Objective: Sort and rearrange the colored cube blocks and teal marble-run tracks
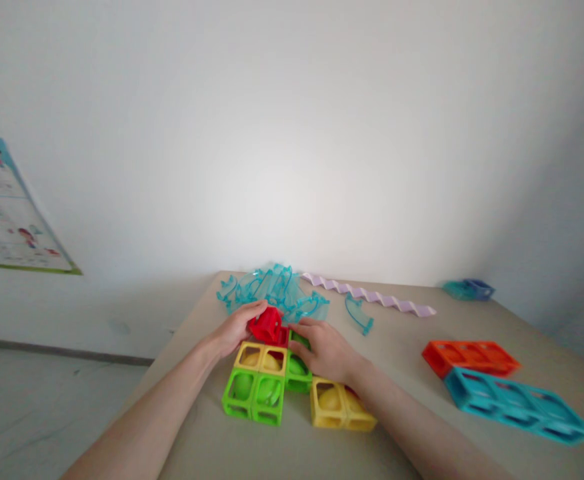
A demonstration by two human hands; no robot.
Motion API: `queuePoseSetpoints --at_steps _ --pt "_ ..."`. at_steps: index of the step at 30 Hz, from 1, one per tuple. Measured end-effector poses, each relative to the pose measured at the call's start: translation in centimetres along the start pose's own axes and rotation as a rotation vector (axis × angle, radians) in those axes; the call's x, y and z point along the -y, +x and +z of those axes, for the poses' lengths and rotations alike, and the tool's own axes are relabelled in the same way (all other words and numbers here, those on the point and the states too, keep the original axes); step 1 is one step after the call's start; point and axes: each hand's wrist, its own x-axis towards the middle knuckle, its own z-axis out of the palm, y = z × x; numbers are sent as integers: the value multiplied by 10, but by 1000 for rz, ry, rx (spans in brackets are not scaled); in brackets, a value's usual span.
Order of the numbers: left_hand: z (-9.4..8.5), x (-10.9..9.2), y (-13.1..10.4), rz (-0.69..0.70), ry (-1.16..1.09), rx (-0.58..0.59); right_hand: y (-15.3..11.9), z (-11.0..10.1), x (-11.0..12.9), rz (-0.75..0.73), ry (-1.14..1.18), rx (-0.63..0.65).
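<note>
My left hand (237, 328) grips a red plastic block (267, 325), tilted above the cluster on the table. Another red piece (281, 337) shows partly beneath it. My right hand (322, 345) curls over a green cube block (298, 373), with thumb and fingers on its upper part. Left of that block stand yellow blocks (261, 358), and in front of these sit light green blocks (253, 396), all open-framed with rounded insides. Close to my right wrist lies a yellow double block (342, 404), partly covered by the forearm.
Clear teal track pieces (277, 290) are heaped at the back, with one curved teal piece (359, 315) apart. A lilac zigzag strip (369, 295) lies along the wall. On the right are an orange block row (472, 359), a blue block row (519, 405) and a dark blue piece (479, 289).
</note>
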Motion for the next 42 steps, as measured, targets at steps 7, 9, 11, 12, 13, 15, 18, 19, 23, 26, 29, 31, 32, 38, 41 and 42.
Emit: queuePoseSetpoints --at_steps 7,9,11,12,13,15,18,19,23,26,29,31,32,38,41,42 --pt "-1 10 5 52 -146 -44 0 -1 -1 -4 -14 2" --pt "-2 13 7 76 -139 -65 0 -1 -1 0 -20 2" --pt "-1 14 8 93 -108 -77 0 -2 0 6 -23 0" --pt "-1 15 8 99 -90 -76 0 -2 0 6 -22 1" --pt "0 15 9 110 -73 -76 0 -2 0 5 -18 2" --pt "0 16 9 138 -45 -68 0 -2 1 1 -9 4" --pt "0 17 10 177 -10 -62 0 -3 1 6 5 7" --pt "0 17 10 185 0 -64 0 -3 1 9 9 7" --pt "1 17 8 189 20 -88 0 -3 0 11 25 6" --pt "2 15 6 180 39 -96 0 -2 0 11 27 6" --pt "2 15 6 188 46 -96 1 -2 0 0 35 3" --pt "1 15 7 184 18 -85 1 -1 -1 -3 39 2" --pt "0 15 7 172 -4 -74 1 -1 -2 -3 38 4" --pt "-2 12 7 84 -86 27 2 2 -4 56 44 2" --pt "-2 8 8 67 -129 24 6 -5 -3 61 8 35" --pt "-2 7 8 83 -159 5 8 -9 -1 57 -11 47"
